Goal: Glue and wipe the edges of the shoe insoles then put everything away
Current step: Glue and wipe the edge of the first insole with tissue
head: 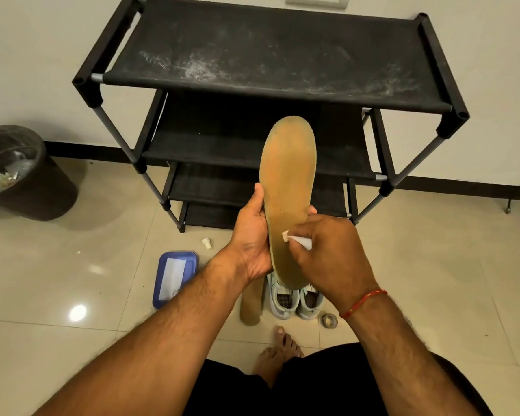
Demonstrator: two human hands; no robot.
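Note:
A tan shoe insole (287, 181) stands upright in front of me, its underside facing me. My left hand (252, 235) grips its left edge near the heel end. My right hand (330, 250) holds a small white glue tube (297, 240), whose nozzle touches the insole's lower middle. A second tan insole (250, 307) lies on the floor below. Beside it stands a pair of pale sneakers (296, 298). The tube's white cap (206, 244) sits on the tiles.
A black shoe rack (270, 55) with a dusty top shelf stands against the wall ahead. A dark waste bin (27, 175) is at the left. On the floor lie a blue lidded box (174, 276) with white paper and a tape roll (330, 320). My bare foot (278, 352) shows below.

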